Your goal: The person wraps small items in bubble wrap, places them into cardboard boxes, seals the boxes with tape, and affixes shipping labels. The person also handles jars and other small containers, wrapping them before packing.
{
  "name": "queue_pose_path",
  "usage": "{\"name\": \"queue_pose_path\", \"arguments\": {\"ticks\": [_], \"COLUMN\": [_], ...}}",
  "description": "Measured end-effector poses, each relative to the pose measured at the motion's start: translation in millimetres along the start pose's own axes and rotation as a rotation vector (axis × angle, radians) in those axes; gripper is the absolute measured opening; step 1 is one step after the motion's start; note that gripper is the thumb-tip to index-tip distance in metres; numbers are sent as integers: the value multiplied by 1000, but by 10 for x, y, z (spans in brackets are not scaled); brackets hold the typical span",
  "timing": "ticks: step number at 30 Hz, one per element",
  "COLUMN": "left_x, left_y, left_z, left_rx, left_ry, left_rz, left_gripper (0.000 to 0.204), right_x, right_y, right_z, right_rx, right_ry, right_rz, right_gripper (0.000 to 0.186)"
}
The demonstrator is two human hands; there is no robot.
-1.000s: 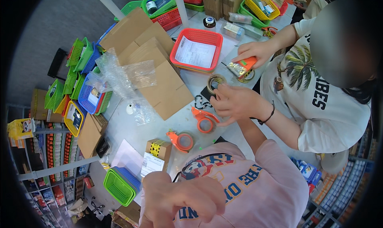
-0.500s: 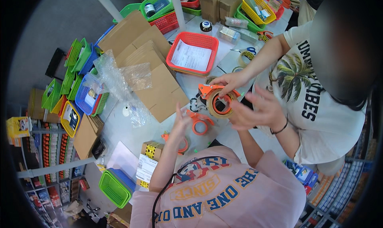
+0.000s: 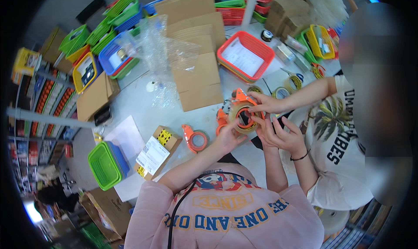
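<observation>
Hands hide part of the tape dispenser (image 3: 242, 114) — grip unclear.

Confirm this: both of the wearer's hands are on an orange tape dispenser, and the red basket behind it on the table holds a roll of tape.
Wrong on the basket. The head view shows the red basket holding a white sheet of paper, not a roll. The left hand and right hand do grip the orange tape dispenser.

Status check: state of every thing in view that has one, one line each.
tape dispenser: off the table, roll loaded, held by left hand and co-worker's hand
right hand: mostly hidden, grip unclear
second dispenser: lying on table, untouched
small box: closed
cardboard boxes: folded flat
red basket: holds paper
</observation>
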State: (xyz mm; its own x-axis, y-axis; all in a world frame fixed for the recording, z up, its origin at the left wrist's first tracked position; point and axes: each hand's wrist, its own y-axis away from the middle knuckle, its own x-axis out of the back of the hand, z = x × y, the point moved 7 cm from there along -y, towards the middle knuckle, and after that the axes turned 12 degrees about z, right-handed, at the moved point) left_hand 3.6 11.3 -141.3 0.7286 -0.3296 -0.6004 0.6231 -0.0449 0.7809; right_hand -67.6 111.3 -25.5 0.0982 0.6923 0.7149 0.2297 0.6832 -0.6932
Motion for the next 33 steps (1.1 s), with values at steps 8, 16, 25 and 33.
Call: {"name": "queue_pose_path", "arguments": {"ticks": [8, 16, 25, 33], "left_x": [298, 910, 1539, 1649], "left_y": [350, 1648, 2433, 2841], "left_z": [269, 773, 1076, 1506], "left_rx": [-626, -818, -449, -838], "left_ry": [-302, -748, -201, -676], "left_rz": [-2, 18, -359, -63], "left_gripper": [69, 74, 73, 19], "right_x": [-506, -852, -345, -85], "right_y": [270, -174, -661, -1025], "right_z": [-150, -1102, -1858, -2646], "right_rx": [-1072, -1000, -257, 10], "right_ry": [-1394, -1768, -1266, -1062], "right_rz": [164, -105, 49, 86], "right_gripper": [72, 88, 67, 40]}}
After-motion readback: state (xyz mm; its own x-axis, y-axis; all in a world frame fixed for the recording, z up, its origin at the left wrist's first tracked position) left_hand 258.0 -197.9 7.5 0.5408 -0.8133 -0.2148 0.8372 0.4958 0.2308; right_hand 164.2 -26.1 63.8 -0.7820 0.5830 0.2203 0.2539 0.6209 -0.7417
